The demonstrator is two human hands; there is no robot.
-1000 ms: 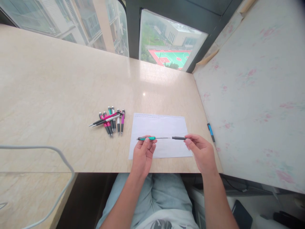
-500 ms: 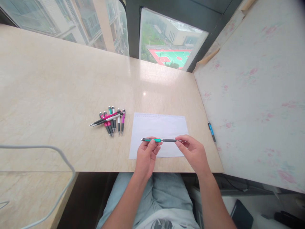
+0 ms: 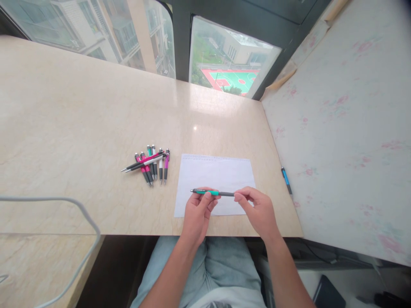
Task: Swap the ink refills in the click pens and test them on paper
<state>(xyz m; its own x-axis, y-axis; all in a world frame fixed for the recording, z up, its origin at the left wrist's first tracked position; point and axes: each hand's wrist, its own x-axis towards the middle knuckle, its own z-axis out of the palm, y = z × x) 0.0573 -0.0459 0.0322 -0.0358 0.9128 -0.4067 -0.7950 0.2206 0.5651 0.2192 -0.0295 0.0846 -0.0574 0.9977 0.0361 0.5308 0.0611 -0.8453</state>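
Note:
I hold a green pen (image 3: 205,192) level above a white sheet of paper (image 3: 215,175) near the table's front edge. My left hand (image 3: 198,213) pinches its green barrel. My right hand (image 3: 258,211) pinches the dark grip end (image 3: 227,194), which sits joined to the barrel. Both hands have their fingers closed on the pen. A pile of several pens (image 3: 150,163) in pink, green, white and purple lies to the left of the paper.
A blue pen (image 3: 286,180) lies alone at the table's right edge beside a flowered wall. A grey cable (image 3: 69,201) loops over the front left. Windows run along the far side of the marble table (image 3: 80,111).
The green barrel and dark grip piece were apart with a thin refill showing between them; my right hand moved left and the two parts now sit together.

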